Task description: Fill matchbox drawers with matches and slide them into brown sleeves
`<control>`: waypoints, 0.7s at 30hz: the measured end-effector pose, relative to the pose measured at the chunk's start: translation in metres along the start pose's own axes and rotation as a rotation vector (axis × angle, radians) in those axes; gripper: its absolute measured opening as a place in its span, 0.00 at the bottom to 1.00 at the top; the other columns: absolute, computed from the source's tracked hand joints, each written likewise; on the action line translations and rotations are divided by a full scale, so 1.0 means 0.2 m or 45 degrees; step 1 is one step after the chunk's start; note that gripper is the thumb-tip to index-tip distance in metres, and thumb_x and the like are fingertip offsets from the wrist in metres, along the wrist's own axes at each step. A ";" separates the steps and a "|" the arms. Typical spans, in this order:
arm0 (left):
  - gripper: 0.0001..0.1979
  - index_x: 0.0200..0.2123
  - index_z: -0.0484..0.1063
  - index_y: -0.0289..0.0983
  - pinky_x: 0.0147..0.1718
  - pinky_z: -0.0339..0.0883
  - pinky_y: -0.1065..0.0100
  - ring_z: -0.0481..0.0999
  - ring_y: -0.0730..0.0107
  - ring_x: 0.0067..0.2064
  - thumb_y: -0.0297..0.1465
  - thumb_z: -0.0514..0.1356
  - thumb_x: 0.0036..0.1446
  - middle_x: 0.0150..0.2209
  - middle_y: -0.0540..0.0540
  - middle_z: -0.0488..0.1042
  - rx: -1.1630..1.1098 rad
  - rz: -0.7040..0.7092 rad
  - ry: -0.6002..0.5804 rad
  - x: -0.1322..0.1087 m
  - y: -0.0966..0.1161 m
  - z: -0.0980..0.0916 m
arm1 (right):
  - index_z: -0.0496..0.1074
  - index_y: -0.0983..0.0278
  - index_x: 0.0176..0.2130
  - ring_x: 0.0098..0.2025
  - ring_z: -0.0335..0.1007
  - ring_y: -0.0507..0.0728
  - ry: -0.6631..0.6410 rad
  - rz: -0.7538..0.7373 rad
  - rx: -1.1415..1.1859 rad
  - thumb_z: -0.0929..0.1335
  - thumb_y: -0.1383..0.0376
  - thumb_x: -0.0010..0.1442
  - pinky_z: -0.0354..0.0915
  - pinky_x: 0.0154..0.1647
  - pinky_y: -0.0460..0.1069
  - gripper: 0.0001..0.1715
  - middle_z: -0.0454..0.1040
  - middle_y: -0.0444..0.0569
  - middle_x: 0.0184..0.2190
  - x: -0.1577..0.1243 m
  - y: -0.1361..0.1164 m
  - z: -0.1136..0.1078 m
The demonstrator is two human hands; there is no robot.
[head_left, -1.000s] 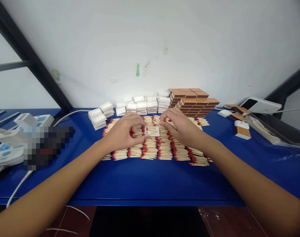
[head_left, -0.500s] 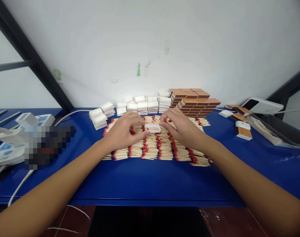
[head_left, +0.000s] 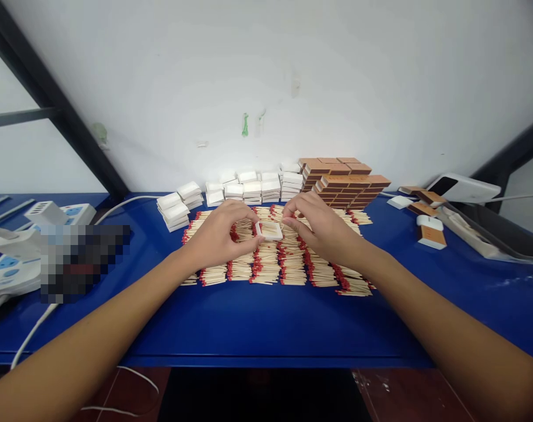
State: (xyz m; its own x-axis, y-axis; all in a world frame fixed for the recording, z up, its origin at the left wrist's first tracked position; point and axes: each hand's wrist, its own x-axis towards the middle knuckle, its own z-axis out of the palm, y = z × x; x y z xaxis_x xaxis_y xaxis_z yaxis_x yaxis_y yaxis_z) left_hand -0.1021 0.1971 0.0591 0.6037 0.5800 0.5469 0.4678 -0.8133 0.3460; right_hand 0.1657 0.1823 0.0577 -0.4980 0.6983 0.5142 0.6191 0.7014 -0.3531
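Over rows of red-tipped matches (head_left: pixel 266 266), a small white matchbox tray (head_left: pixel 272 235) is held up between my two hands. A few matches lie inside it, seen through its open top. My left hand (head_left: pixel 222 231) grips the tray's left end between thumb and fingers. At the other end, the thumb and forefinger of my right hand (head_left: pixel 317 220) are pinched against the tray's right edge. Further rows of matches lie under and behind both hands, partly hidden by them.
White trays (head_left: pixel 252 189) are stacked along the wall, with brown matchboxes (head_left: pixel 349 184) piled to their right. Power strips (head_left: pixel 12 264) and cables lie at the left. Loose matchboxes (head_left: pixel 432 236), a white device (head_left: pixel 468 184) and a dark pouch (head_left: pixel 499 228) sit at the right.
The tray has tipped so that more of its inside faces me, and its near edge is slightly lower. Both hands have stayed nearly in place.
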 end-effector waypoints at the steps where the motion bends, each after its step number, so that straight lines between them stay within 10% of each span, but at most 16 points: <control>1: 0.10 0.46 0.78 0.40 0.55 0.71 0.53 0.78 0.57 0.52 0.35 0.70 0.62 0.46 0.45 0.82 -0.003 0.013 0.002 0.00 0.00 0.00 | 0.66 0.58 0.42 0.52 0.67 0.65 0.000 0.003 -0.002 0.63 0.63 0.76 0.63 0.51 0.59 0.06 0.74 0.55 0.45 0.00 0.00 0.00; 21: 0.08 0.43 0.80 0.42 0.52 0.72 0.52 0.80 0.57 0.49 0.37 0.70 0.61 0.45 0.46 0.83 -0.113 -0.205 0.095 -0.01 0.02 0.00 | 0.70 0.59 0.40 0.32 0.66 0.56 -0.085 0.399 0.485 0.65 0.52 0.75 0.61 0.33 0.52 0.15 0.73 0.45 0.32 0.01 -0.09 -0.02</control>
State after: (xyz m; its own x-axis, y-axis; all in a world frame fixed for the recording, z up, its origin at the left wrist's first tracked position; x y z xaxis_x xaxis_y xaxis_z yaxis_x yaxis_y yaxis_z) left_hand -0.1002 0.1930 0.0593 0.4744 0.7006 0.5330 0.4938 -0.7130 0.4978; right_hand 0.1550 0.1706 0.0687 -0.3691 0.8827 0.2909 0.4857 0.4501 -0.7493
